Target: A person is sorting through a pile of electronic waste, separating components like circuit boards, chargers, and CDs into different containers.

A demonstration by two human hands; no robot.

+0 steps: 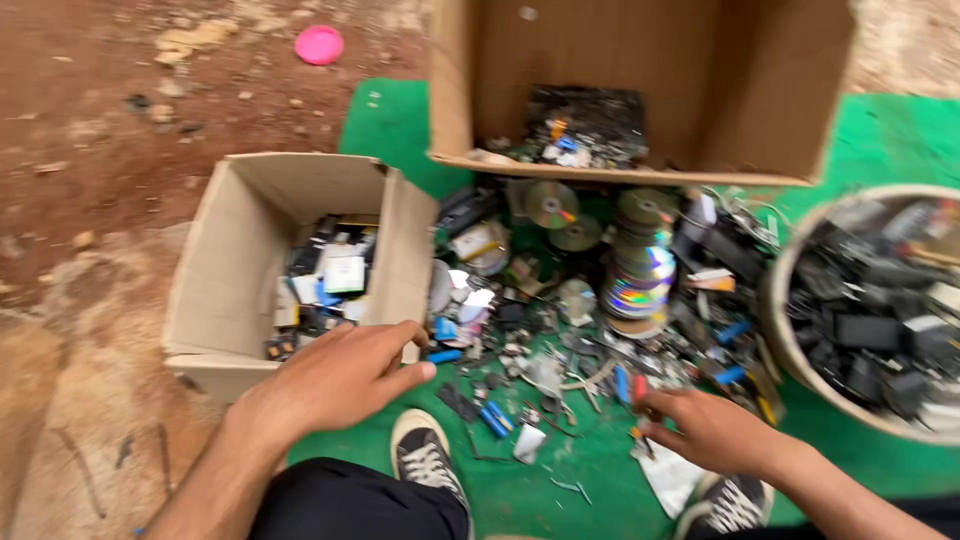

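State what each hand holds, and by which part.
Left hand holds nothing, hovering open beside the small cardboard box. Right hand pinches a small red piece; grip point unclear.

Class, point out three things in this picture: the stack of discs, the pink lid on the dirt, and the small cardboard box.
stack of discs (640, 275), head view, shiny side of stack.
pink lid (319, 44), head view, centre.
small cardboard box (215, 275), head view, inner left wall.

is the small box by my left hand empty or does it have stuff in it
Partly filled: the small cardboard box has dark and white items on its bottom.

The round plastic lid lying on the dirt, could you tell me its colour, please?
Bright pink; the round plastic lid shows in the head view.
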